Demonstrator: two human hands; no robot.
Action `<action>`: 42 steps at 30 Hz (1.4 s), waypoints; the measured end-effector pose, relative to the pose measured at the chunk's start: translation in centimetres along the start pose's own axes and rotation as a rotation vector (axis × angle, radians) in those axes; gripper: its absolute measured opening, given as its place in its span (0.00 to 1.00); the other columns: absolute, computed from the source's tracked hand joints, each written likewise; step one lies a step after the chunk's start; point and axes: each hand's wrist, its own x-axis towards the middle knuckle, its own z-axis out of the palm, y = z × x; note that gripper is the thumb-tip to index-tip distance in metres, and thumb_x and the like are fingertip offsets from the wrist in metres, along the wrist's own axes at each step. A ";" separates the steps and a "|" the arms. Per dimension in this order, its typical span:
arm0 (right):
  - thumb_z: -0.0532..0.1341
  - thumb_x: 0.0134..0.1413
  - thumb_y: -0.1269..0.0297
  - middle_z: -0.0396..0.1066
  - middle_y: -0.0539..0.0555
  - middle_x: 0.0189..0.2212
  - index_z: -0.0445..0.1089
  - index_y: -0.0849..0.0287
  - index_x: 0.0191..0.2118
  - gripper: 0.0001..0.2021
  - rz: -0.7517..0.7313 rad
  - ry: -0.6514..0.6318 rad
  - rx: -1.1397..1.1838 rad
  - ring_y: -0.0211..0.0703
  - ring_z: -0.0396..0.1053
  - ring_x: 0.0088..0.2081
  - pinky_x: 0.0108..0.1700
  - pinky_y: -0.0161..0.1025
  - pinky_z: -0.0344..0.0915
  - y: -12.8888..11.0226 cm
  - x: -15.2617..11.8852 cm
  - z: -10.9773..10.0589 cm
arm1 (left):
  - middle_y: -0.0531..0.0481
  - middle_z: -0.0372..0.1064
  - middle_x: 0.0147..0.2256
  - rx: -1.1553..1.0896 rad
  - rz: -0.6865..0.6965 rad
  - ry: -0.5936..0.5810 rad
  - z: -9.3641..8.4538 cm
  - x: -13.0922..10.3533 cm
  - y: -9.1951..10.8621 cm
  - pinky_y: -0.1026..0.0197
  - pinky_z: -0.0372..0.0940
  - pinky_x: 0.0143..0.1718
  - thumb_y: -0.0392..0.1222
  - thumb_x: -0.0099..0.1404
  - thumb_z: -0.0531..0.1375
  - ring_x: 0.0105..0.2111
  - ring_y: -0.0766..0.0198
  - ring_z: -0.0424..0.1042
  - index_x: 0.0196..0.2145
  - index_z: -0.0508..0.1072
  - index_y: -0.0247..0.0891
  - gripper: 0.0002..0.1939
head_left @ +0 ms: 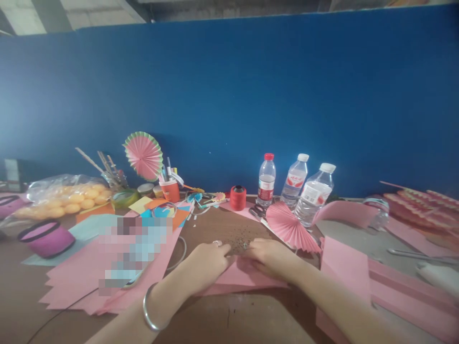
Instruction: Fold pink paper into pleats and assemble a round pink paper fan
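Observation:
Both hands are on a pink paper strip [247, 278] lying across the brown table [211, 224]. My left hand [210, 262], with a ring and a silver bangle at the wrist, has its fingers closed at the strip's upper left edge. Opposite it, my right hand [268, 255] has curled fingers at the upper edge, the tips nearly meeting the left ones. Small dark bits [243, 236] lie just beyond the fingertips. A pleated pink paper fan [292, 227] rests behind my right hand, near black scissors [258, 211].
Pink sheets [75, 277] are stacked at left and more [346, 265] lie at right. Behind stand a red thread spool [238, 198], three bottles [266, 184] and a red pen cup [169, 190]. A purple container [46, 240] and bagged yellow balls [79, 198] are far left.

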 end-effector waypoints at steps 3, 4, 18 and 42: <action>0.53 0.58 0.66 0.70 0.53 0.35 0.73 0.54 0.40 0.11 -0.013 0.060 0.035 0.41 0.64 0.39 0.39 0.34 0.57 -0.1 0.9 1.1 | 0.45 0.66 0.36 -0.104 -0.109 -0.038 0.2 0.6 0.2 0.60 0.59 0.31 0.31 0.57 0.52 0.36 0.56 0.66 0.40 0.69 0.40 0.13; 0.54 0.58 0.65 0.70 0.53 0.34 0.74 0.54 0.37 0.10 -0.012 0.059 0.046 0.40 0.64 0.38 0.39 0.34 0.57 0.1 1.1 1.3 | 0.45 0.66 0.34 -0.152 -0.175 -0.055 0.2 0.8 0.2 0.61 0.59 0.31 0.32 0.58 0.52 0.35 0.56 0.66 0.38 0.69 0.39 0.11; 0.62 0.42 0.70 0.72 0.50 0.26 0.75 0.57 0.27 0.04 0.249 -0.153 0.235 0.38 0.68 0.29 0.33 0.31 0.59 4.2 -1.6 -2.1 | 0.47 0.66 0.30 -0.270 -0.321 -0.032 -0.3 -1.8 -0.7 0.60 0.58 0.35 0.37 0.62 0.49 0.32 0.60 0.67 0.24 0.70 0.37 0.14; 0.56 0.51 0.69 0.70 0.53 0.35 0.71 0.57 0.35 0.07 0.336 0.005 0.097 0.42 0.66 0.39 0.39 0.35 0.55 -0.3 -0.3 -0.7 | 0.51 0.67 0.29 -0.471 -0.426 -0.045 0.8 -0.9 -2.6 0.64 0.53 0.26 0.27 0.49 0.50 0.28 0.64 0.66 0.28 0.67 0.39 0.12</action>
